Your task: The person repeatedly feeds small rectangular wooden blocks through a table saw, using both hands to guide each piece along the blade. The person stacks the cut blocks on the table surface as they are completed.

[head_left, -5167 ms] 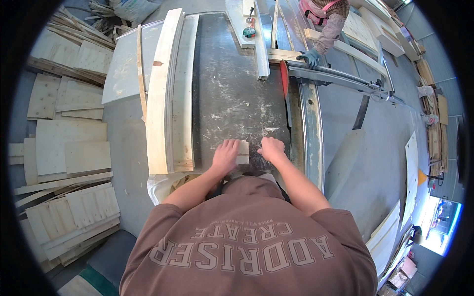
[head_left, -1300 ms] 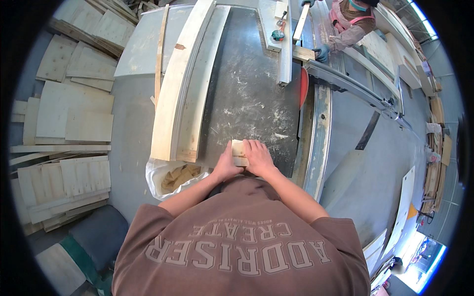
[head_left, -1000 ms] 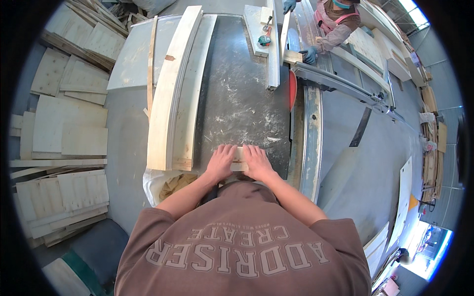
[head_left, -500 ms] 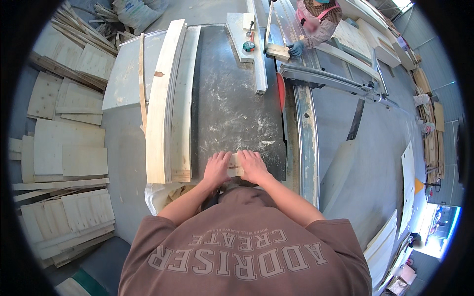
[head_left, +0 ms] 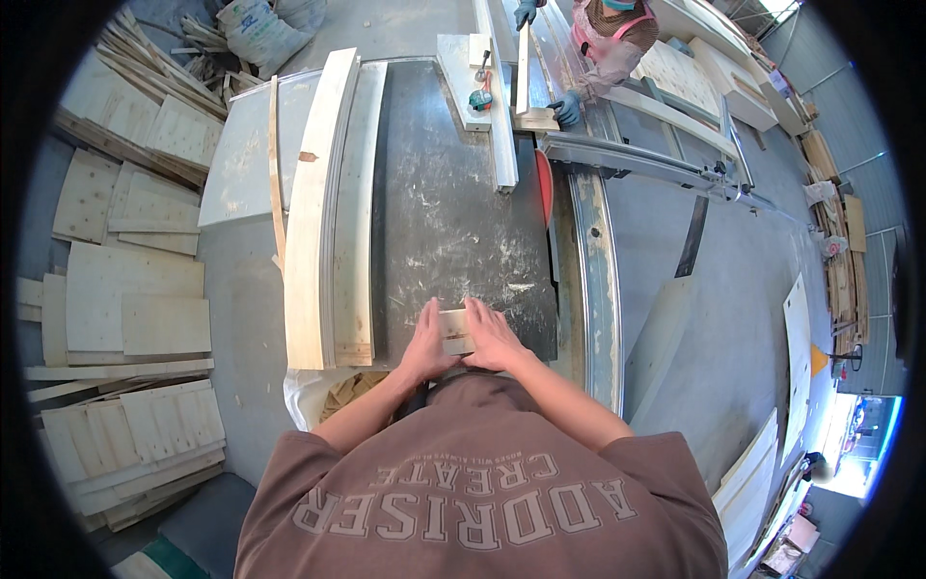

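I have the fingers of my left hand (head_left: 422,345) and my right hand (head_left: 490,340) straight and uncurled, one set along each end of a pair of small wooden pieces (head_left: 455,322). Whether I am pressing on them, I cannot tell. The pieces lie one beyond the other between my palms, a dark line dividing them, just inside the 6 o'clock edge of the dark tabletop (head_left: 453,217).

My widest open room is at 12 o'clock, a scuffed stretch flecked with pale scraps that runs up to the metal fence (head_left: 503,150) and, left of it, a tape measure (head_left: 479,99). Toward 9 o'clock only a narrow strip parts my left hand from the long boards (head_left: 313,241), whose near ends reach about the tabletop's near edge. At 8 o'clock, below that corner, sits a white bag (head_left: 301,398).

Toward 3 o'clock a bare strip separates my right hand from the tabletop's side edge; past that edge, at 2 o'clock, runs a worn metal rail (head_left: 598,270). The red disc (head_left: 544,188) stands at 1 o'clock, well apart from my fingers, and beyond it a co-worker's gloved hand (head_left: 567,108).
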Available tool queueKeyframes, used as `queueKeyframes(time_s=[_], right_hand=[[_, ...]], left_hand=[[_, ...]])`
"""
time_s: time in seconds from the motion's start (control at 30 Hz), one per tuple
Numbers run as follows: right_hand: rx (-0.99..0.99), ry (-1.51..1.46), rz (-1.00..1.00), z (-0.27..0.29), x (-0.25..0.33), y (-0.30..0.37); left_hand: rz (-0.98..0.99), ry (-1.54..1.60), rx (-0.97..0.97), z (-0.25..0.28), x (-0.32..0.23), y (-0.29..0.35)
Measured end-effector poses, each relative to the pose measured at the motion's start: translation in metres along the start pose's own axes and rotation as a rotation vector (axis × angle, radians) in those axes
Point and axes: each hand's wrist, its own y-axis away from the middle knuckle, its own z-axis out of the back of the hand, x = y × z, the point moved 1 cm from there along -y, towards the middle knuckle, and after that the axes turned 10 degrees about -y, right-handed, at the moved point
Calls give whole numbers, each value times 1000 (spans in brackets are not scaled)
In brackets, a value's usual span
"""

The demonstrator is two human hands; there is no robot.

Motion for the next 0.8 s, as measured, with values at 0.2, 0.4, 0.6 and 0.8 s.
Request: queueKeyframes(time_s=[0.2,0.4,0.6,0.8], right_hand=[[-158,-561,-251,-78,-71,-6],[-21,-939,-166,-96,-75,-8],[44,-1177,-94,-73,-62,-7],[-361,-472,-290,-81,-54,-4]], left_hand=[[388,727,212,-46,38,1],[340,840,197,-33,10,-5],[323,843,229,-35,23,-3],[234,4,-303,-36,-3,8]])
